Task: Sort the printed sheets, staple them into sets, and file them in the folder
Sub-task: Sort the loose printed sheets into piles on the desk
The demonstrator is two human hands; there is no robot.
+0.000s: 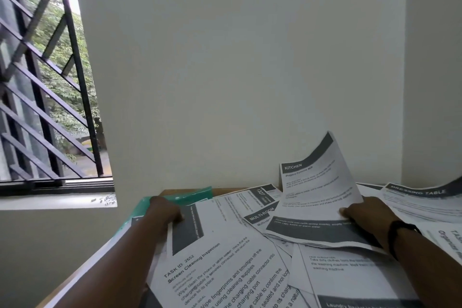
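Note:
Several printed sheets lie scattered and overlapping across a wooden table (175, 192). My left hand (163, 212) grips the top edge of a "Screen Cleaning Inspection" sheet (220, 252) at the table's far left. My right hand (365, 217) holds a "KITCHEN" sheet (315, 190) by its right edge, and the sheet's top curls up off the pile. A green folder (192, 196) lies at the far left corner, partly under the papers and behind my left hand. No stapler is in view.
A plain wall stands right behind the table. A barred window (47, 77) with a sill is to the left. A "DRESSING TABLE" sheet (420, 197) lies at the far right, near the wall corner. A dark band sits on my right wrist (400, 230).

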